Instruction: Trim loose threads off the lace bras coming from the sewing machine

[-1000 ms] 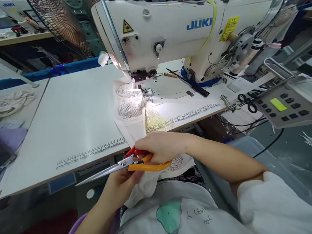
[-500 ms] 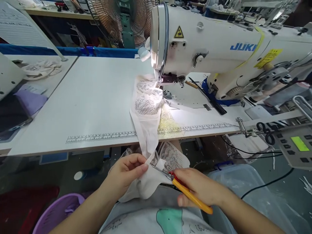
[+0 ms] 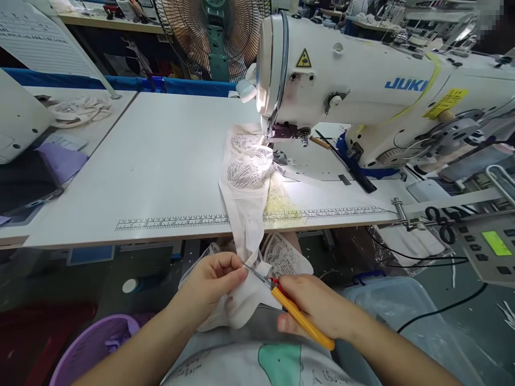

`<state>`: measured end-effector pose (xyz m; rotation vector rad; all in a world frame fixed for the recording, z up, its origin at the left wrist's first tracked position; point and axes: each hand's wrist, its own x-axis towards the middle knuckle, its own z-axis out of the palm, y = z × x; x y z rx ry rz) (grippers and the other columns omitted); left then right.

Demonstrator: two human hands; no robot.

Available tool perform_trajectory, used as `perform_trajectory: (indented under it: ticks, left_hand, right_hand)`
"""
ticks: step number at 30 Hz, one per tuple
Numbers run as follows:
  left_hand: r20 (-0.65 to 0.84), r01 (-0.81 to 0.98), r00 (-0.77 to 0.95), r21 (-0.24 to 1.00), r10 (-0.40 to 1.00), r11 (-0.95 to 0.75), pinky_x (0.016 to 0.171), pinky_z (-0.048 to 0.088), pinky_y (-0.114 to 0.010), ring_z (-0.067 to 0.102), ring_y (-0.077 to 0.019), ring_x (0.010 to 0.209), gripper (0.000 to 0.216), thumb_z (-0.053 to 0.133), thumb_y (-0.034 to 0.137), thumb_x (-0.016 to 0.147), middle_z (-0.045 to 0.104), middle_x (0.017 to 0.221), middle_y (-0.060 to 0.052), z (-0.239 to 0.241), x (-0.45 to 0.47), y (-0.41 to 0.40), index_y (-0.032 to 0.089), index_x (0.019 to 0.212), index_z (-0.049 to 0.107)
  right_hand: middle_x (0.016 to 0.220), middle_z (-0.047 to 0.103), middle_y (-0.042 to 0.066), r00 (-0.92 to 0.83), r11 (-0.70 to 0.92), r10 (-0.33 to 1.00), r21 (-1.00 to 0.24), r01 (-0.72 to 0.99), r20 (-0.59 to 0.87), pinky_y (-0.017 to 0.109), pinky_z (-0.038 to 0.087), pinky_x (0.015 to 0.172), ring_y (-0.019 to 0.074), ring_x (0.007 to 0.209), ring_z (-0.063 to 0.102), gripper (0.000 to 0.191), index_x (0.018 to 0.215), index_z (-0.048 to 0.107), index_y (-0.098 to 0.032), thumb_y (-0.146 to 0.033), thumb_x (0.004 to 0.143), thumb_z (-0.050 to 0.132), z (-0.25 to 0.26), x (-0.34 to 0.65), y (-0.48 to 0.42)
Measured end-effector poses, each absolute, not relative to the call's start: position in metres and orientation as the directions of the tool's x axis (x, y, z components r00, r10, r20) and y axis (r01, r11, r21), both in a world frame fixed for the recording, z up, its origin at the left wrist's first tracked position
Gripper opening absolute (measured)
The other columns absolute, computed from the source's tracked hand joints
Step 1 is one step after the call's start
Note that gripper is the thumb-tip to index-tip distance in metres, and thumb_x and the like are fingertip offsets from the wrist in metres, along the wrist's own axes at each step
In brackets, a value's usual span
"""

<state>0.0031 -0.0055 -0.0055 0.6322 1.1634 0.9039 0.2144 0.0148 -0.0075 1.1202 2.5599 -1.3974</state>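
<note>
A strip of white lace fabric runs from under the needle of the white JUKI sewing machine over the table's front edge into my lap. My left hand pinches the fabric just below the table edge. My right hand grips orange-handled scissors, with the blade tips at the fabric beside my left fingertips. A second lace piece hangs behind the scissors.
The white sewing table carries a printed ruler along its front edge. A purple basket sits low left, a clear plastic bin low right. A control panel sticks out at right. A fan stands behind.
A second ago my right hand held the scissors at the left, pointing left; it has swung across to the right and brought the blade tips onto the fabric. My left hand now pinches the fabric.
</note>
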Motion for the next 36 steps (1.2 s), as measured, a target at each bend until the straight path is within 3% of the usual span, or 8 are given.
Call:
perform_trajectory:
  ticks: [8, 12, 16, 20, 24, 30, 34, 36]
  left_hand:
    - [-0.478, -0.121, 0.122, 0.863, 0.87, 0.491, 0.046, 0.031, -0.017, 0.04, -0.0068, 0.047, 0.026, 0.072, 0.035, 0.059, 0.05, 0.051, 0.004, 0.0, 0.003, -0.005, 0.015, 0.056, 0.057]
    - [-0.395, 0.109, 0.132, 0.917, 0.909, 0.383, 0.049, 0.036, -0.02, 0.047, -0.0106, 0.052, 0.021, 0.064, 0.034, 0.069, 0.055, 0.057, 0.001, 0.01, 0.006, -0.008, 0.016, 0.06, 0.059]
    - [-0.239, 0.328, 0.141, 0.927, 0.961, 0.183, 0.053, 0.042, -0.023, 0.054, -0.0149, 0.057, 0.015, 0.058, 0.031, 0.075, 0.06, 0.061, 0.001, 0.009, 0.013, -0.014, 0.021, 0.086, 0.057]
    - [-0.202, 0.409, 0.216, 0.907, 0.955, 0.099, 0.053, 0.043, -0.024, 0.059, -0.0174, 0.061, 0.019, 0.054, 0.029, 0.077, 0.063, 0.064, 0.002, 0.007, 0.019, -0.016, 0.024, 0.094, 0.05]
    - [-0.166, 0.45, 0.319, 0.893, 0.933, 0.005, 0.052, 0.044, -0.024, 0.059, -0.0169, 0.06, 0.012, 0.049, 0.028, 0.079, 0.065, 0.071, 0.001, 0.007, 0.021, -0.015, 0.024, 0.09, 0.052]
    - [-0.134, 0.68, 0.443, 0.694, 0.886, -0.235, 0.068, 0.044, -0.029, 0.059, -0.02, 0.078, 0.017, 0.038, 0.026, 0.085, 0.064, 0.081, -0.003, -0.007, -0.004, -0.007, 0.022, 0.088, 0.054]
    - [-0.178, 0.793, 0.429, 0.544, 0.886, -0.275, 0.089, 0.037, -0.038, 0.058, -0.0186, 0.075, 0.019, 0.035, 0.024, 0.087, 0.064, 0.079, -0.002, -0.015, -0.025, -0.004, 0.02, 0.084, 0.054]
    - [-0.202, 0.813, 0.435, 0.507, 0.877, -0.286, 0.089, 0.035, -0.039, 0.058, -0.0184, 0.073, 0.02, 0.036, 0.025, 0.087, 0.063, 0.076, -0.002, -0.015, -0.029, -0.003, 0.019, 0.082, 0.055]
  right_hand:
    - [0.058, 0.039, -0.004, -0.667, 0.161, 0.628, -0.771, 0.616, -0.401, 0.021, 0.025, 0.045, 0.0096, 0.05, 0.032, 0.047, 0.063, 0.033, -0.02, -0.062, 0.073, 0.05, -0.016, 0.213, 0.013]
    - [0.056, 0.035, -0.004, -0.599, 0.241, 0.781, -0.802, 0.547, -0.174, 0.022, 0.024, 0.046, 0.0099, 0.05, 0.03, 0.045, 0.061, 0.029, -0.021, -0.06, 0.074, 0.048, -0.012, 0.222, 0.019]
    - [0.061, 0.038, -0.003, -0.533, 0.351, 0.838, -0.864, 0.361, 0.118, 0.022, 0.03, 0.048, 0.0105, 0.053, 0.034, 0.033, 0.061, 0.033, -0.021, -0.043, 0.073, 0.055, 0.003, 0.216, 0.025]
    - [0.054, 0.032, -0.005, -0.615, 0.298, 0.785, -0.915, 0.273, 0.073, 0.019, 0.026, 0.044, 0.0087, 0.049, 0.03, 0.029, 0.055, 0.031, -0.02, -0.027, 0.068, 0.056, 0.009, 0.199, 0.027]
    - [0.053, 0.032, -0.006, -0.653, 0.299, 0.755, -0.919, 0.256, 0.064, 0.019, 0.024, 0.043, 0.0083, 0.048, 0.028, 0.026, 0.054, 0.03, -0.02, -0.025, 0.065, 0.054, 0.004, 0.194, 0.028]
    - [0.054, 0.031, -0.005, -0.581, 0.494, 0.78, -0.798, 0.345, 0.232, 0.02, 0.025, 0.045, 0.0091, 0.049, 0.028, 0.023, 0.058, 0.027, -0.021, -0.014, 0.066, 0.047, -0.002, 0.219, 0.029]
    - [0.055, 0.035, -0.004, -0.483, 0.446, 0.854, -0.749, 0.489, 0.193, 0.022, 0.027, 0.045, 0.0104, 0.049, 0.033, 0.017, 0.06, 0.034, -0.021, -0.016, 0.07, 0.047, -0.007, 0.242, 0.029]
    - [0.055, 0.038, -0.003, -0.437, 0.411, 0.883, -0.738, 0.535, 0.175, 0.022, 0.029, 0.044, 0.0109, 0.049, 0.035, 0.012, 0.062, 0.039, -0.021, -0.018, 0.071, 0.047, -0.009, 0.249, 0.029]
